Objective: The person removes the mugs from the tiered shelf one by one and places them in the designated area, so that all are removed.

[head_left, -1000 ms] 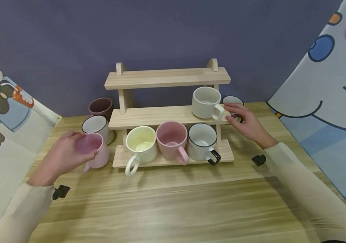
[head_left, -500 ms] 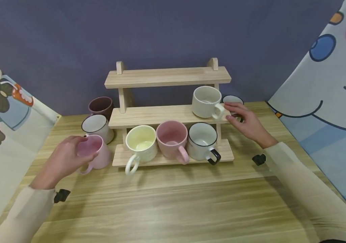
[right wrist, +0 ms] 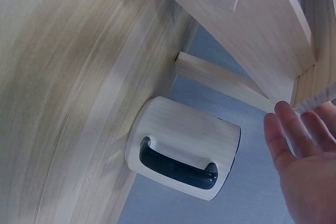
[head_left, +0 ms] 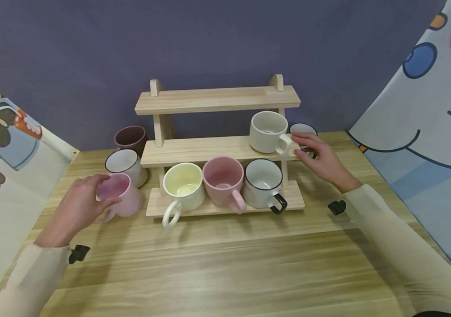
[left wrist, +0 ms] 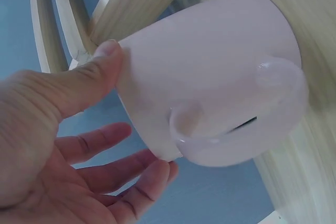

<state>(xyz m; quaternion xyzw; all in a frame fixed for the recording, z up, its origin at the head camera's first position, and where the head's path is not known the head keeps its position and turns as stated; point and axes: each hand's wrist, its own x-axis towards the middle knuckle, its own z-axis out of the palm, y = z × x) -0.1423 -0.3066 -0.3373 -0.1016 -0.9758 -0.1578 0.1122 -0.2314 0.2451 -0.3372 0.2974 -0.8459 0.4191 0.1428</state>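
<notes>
At the left, my left hand (head_left: 75, 207) holds a light pink mug (head_left: 130, 201) by its rim. In the left wrist view the thumb lies at the rim of that pink mug (left wrist: 220, 51), with fingers curled at the opposite side. The handle faces the wrist camera. My right hand (head_left: 322, 160) touches the right end of the wooden rack's middle shelf (head_left: 201, 149) with straight fingers, beside a cream mug (head_left: 264, 138). The right wrist view shows the fingers of the right hand (right wrist: 310, 156) at the shelf's edge.
On the bottom shelf sit a yellow mug (head_left: 187, 196), a rose mug (head_left: 219, 189) and a black-rimmed white mug (head_left: 258, 193). Left of the rack stand a maroon mug (head_left: 134, 143) and another white mug (head_left: 132, 171). Behind the right hand is a white mug with a black handle (right wrist: 184, 145).
My left hand and the light pink mug have shifted only slightly, a little right and then back left. The right hand has stayed at the shelf end.
</notes>
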